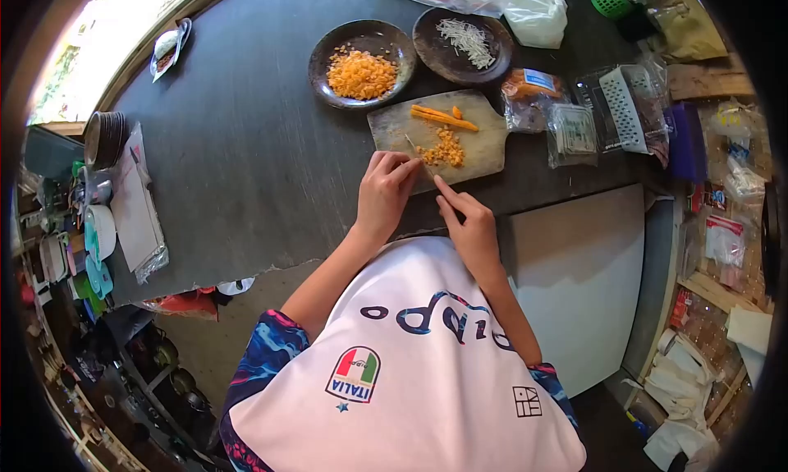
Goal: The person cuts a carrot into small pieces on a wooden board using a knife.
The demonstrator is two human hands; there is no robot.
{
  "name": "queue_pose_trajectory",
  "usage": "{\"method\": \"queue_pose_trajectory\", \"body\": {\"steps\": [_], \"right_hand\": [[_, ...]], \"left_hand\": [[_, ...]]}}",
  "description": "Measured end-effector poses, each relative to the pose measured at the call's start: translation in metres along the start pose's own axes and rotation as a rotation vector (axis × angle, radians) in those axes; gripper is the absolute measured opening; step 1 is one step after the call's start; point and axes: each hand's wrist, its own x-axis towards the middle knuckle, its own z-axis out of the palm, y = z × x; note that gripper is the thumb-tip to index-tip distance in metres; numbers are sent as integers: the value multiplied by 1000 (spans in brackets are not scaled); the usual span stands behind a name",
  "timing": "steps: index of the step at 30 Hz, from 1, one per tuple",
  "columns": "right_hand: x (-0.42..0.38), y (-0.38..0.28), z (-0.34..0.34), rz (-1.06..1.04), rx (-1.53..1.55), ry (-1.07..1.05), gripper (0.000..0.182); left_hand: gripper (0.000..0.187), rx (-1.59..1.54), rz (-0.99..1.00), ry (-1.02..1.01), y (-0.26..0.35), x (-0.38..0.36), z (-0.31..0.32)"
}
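Observation:
A wooden cutting board (484,144) lies on the dark table (246,144) with carrot sticks (443,116) and a heap of diced carrot (445,149) on it. My left hand (382,197) is at the board's near edge beside the diced heap. Its fingers are closed on what looks like a small thin knife (408,144). My right hand (469,224) rests just right of it, its index finger stretched out to the board's near edge and nothing in it.
Behind the board stand a dark plate of diced carrot (361,74) and a dark plate of white shreds (468,41). To the right are a white grater (624,107), plastic boxes (570,131) and bags. A white surface (583,267) sits at the lower right, and stacked plates (105,135) at the left.

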Motion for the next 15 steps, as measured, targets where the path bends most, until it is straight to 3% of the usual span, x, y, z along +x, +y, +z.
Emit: {"method": "queue_pose_trajectory", "body": {"steps": [5,15], "right_hand": [[-30,4,-18,11,-64,-7,42],[5,4,-2,-32,43,1,43]], "left_hand": [[18,-36,-16,17,1,-1,5],[20,0,-14,30,0,-3,6]]}}
